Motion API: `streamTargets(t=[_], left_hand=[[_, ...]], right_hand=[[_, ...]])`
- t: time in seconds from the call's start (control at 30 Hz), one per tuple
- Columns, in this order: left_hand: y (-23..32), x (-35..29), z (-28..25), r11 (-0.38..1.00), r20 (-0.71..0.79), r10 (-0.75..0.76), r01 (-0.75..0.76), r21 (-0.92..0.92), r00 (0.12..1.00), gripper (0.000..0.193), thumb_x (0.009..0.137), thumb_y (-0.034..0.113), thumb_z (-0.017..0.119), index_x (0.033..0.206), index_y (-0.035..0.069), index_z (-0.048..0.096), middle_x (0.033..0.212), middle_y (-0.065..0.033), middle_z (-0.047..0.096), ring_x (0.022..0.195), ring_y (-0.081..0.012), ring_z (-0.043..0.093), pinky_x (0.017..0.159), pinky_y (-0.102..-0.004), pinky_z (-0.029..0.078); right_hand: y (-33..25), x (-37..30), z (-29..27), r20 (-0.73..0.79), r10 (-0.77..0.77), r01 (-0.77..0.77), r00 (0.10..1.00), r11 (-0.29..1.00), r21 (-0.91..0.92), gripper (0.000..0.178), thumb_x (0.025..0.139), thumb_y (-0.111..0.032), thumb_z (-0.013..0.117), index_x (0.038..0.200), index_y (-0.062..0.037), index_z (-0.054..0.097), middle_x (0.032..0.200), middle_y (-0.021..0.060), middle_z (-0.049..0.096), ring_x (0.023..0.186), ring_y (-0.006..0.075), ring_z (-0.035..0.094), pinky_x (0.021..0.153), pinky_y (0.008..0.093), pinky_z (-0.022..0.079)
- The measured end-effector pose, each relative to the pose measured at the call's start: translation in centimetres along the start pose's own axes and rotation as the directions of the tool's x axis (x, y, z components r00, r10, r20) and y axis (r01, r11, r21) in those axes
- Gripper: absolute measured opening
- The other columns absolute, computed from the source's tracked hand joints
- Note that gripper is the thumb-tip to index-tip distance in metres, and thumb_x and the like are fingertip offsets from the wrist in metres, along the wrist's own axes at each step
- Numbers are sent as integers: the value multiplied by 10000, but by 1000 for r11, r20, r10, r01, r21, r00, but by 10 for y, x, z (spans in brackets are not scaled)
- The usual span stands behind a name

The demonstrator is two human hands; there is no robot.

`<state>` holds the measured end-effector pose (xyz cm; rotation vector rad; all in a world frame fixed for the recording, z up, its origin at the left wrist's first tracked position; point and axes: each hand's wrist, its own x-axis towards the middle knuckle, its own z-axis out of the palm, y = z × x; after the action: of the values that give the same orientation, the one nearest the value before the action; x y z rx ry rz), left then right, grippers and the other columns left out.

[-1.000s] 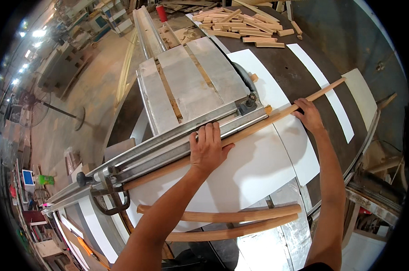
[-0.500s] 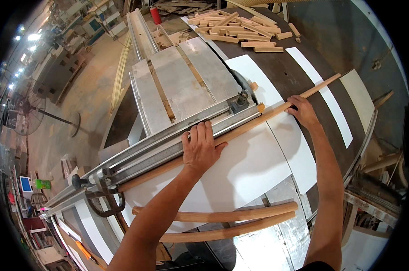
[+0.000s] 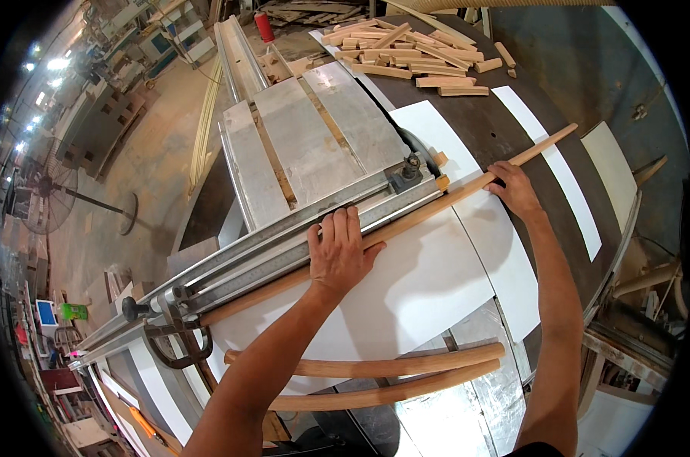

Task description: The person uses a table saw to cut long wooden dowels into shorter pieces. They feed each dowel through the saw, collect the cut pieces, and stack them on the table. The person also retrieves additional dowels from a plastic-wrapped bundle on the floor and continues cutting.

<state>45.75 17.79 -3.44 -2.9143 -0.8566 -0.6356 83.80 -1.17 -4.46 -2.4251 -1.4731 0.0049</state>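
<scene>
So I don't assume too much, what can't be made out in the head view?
All in the head view:
Long wooden strip: part covered by the left hand.
Lower curved strip: left end hidden behind the left forearm.
Wood pile: lower pieces hidden under those on top.
Green object at far left: too small to identify.

both forearms (image 3: 556, 293) outstretched, left fingers (image 3: 340, 225) bent

A woodworking workshop is showing itself: a long metal fence (image 3: 273, 260) is running along a grooved metal surface (image 3: 284, 141), a clamp (image 3: 179, 320) is sitting at its left end, and short wood pieces (image 3: 413, 57) are lying heaped on a dark surface (image 3: 467, 118). Beyond, a pedestal fan (image 3: 48, 185) is standing on a dusty floor (image 3: 162, 167), long pale strips (image 3: 206, 124) are lying nearby, and lamps (image 3: 58, 64) are shining.
</scene>
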Motion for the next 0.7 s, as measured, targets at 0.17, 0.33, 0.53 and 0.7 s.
streamTargets(t=[0.17, 0.33, 0.53, 0.7], left_hand=[[-1, 0, -1, 1000, -1, -12, 12, -16, 1000, 854, 689, 561, 844, 1268, -14, 591, 1151, -101, 608, 1046, -247, 551, 943, -407, 355], [0, 0, 1, 1000, 11, -20, 20, -13, 1000, 857, 687, 562, 847, 1270, -9, 586, 1148, -96, 603, 1048, -247, 546, 941, -405, 353], [1, 0, 2, 1000, 12, -16, 16, -13, 1000, 866, 702, 569, 839, 1289, -11, 576, 1153, -108, 601, 1056, -260, 542, 955, -420, 350], [1, -1, 3, 1000, -14, -9, 9, 3, 1000, 870, 709, 579, 830, 1294, -13, 575, 1156, -117, 598, 1063, -267, 540, 952, -427, 357]], right_hand=[[-6, 0, 0, -13, 15, -15, 1000, 1000, -7, 480, 834, -231, 815, 1254, -43, 681, 1330, 145, 641, 1233, 334, 591, 1063, 432, 490], [-4, 1, 0, -14, 4, -4, 1000, 1000, -2, 474, 831, -230, 819, 1241, -32, 688, 1319, 147, 648, 1225, 332, 598, 1065, 433, 491], [-1, 1, 1, -31, -25, 25, 999, 1000, 14, 469, 824, -227, 826, 1231, -34, 694, 1291, 147, 657, 1197, 339, 607, 1038, 430, 501], [-3, -1, 0, -44, -48, 49, 998, 999, 3, 469, 829, -233, 818, 1231, -29, 688, 1276, 153, 659, 1187, 344, 609, 1026, 434, 503]])
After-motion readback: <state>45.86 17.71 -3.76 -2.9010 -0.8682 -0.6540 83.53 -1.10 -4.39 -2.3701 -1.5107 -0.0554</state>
